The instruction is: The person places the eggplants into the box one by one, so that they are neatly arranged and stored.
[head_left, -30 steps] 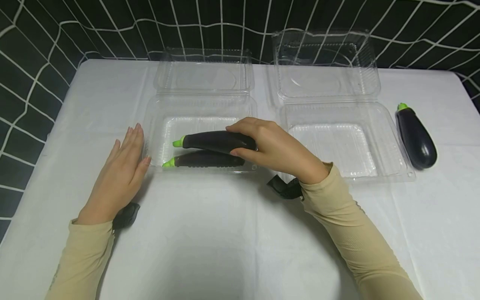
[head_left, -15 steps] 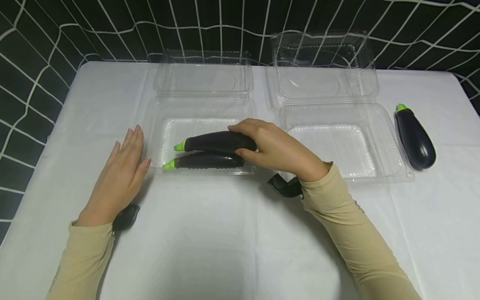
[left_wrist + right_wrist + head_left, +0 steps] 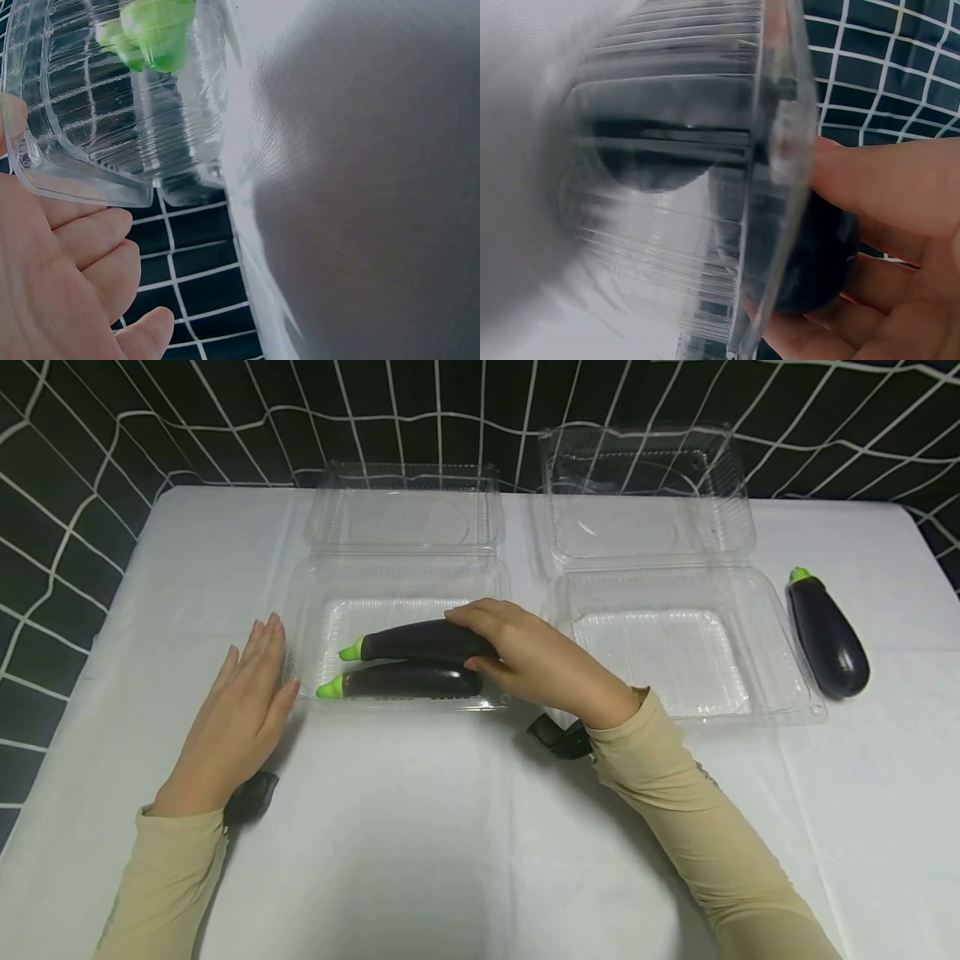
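My right hand [image 3: 528, 656] grips the thick end of a dark eggplant [image 3: 408, 642] with a green stem, over the left clear plastic clamshell container [image 3: 322, 585]. A second eggplant [image 3: 412, 680] lies in that container along its near side, stem to the left. In the right wrist view the thumb and fingers curl round the held eggplant [image 3: 821, 259] just past the container's rim [image 3: 791, 195]. My left hand [image 3: 232, 718] is held with straight fingers at the container's left side. The left wrist view shows its fingers by the container wall [image 3: 112, 176], green stems [image 3: 157, 34] behind the plastic.
Another open clamshell container [image 3: 660, 652] stands to the right, its lid [image 3: 652, 518] raised at the back. A third eggplant [image 3: 828, 635] lies on the white cloth right of it. White netting [image 3: 442, 418] over dark backing runs behind the table and along its left.
The held eggplant has shifted slightly left with my right hand, and the lower eggplant has moved slightly left too. My left hand stays at the container's side.
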